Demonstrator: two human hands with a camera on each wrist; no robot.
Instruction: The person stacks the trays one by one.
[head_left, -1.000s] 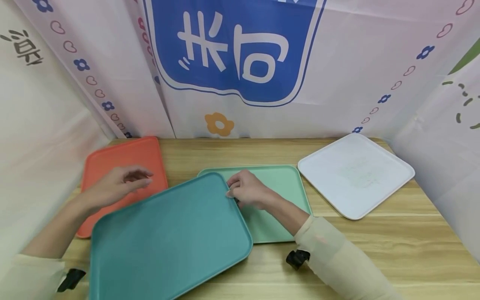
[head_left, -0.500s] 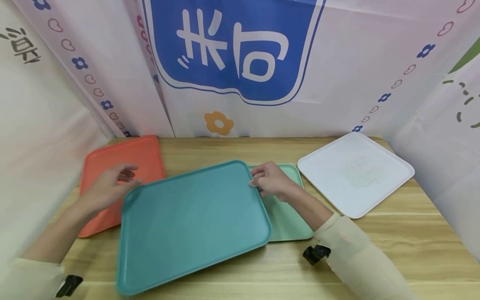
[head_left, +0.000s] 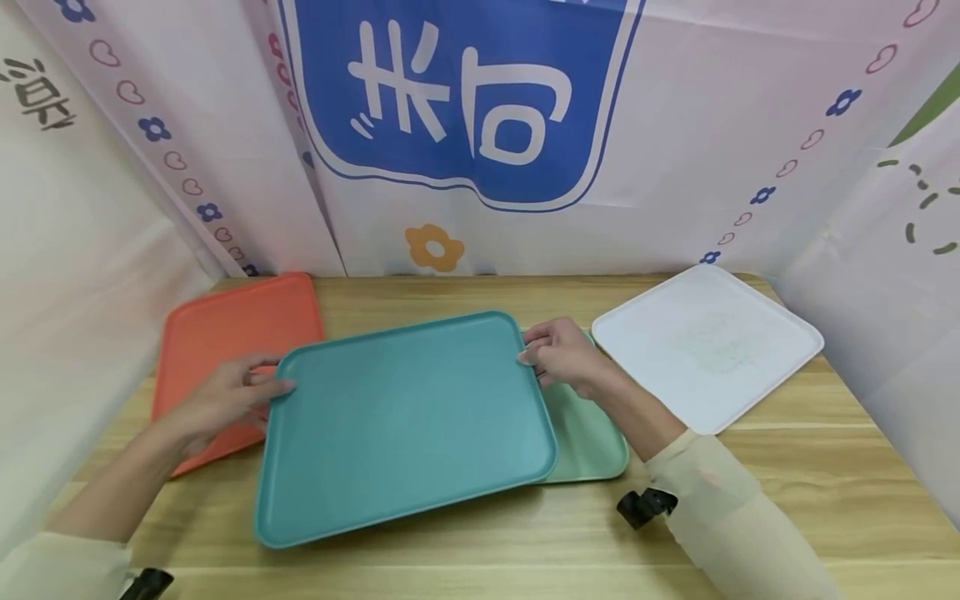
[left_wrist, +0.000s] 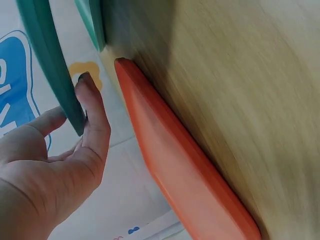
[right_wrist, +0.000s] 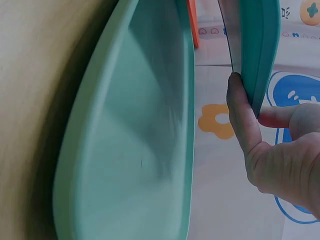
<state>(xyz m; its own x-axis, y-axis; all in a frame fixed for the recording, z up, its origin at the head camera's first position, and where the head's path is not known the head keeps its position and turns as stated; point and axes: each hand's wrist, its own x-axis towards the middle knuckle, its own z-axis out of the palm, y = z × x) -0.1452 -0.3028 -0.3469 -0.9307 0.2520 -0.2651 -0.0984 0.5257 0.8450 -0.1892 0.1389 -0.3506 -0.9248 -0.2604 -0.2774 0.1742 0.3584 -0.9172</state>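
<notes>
A teal tray point(head_left: 408, 425) is held in the air above the table, tilted, between both hands. My left hand point(head_left: 228, 398) pinches its left edge near the far corner, thumb on top and fingers beneath, as the left wrist view shows. On the opposite edge my right hand point(head_left: 572, 360) grips the tray's rim the same way. Below and to the right, a mint green tray point(head_left: 588, 446) lies on the table, partly hidden by the teal one. Under my left hand is a red tray point(head_left: 240, 325).
A white tray point(head_left: 708, 346) with faint greenish marks lies turned at the back right. The wooden table point(head_left: 795, 500) is bounded by a printed white cloth point(head_left: 660, 167) at the back and on both sides.
The teal tray has moved right and away from me with my right hand on it, covering more of the mint tray. My left hand, earlier free above the red tray, now grips the teal tray's edge.
</notes>
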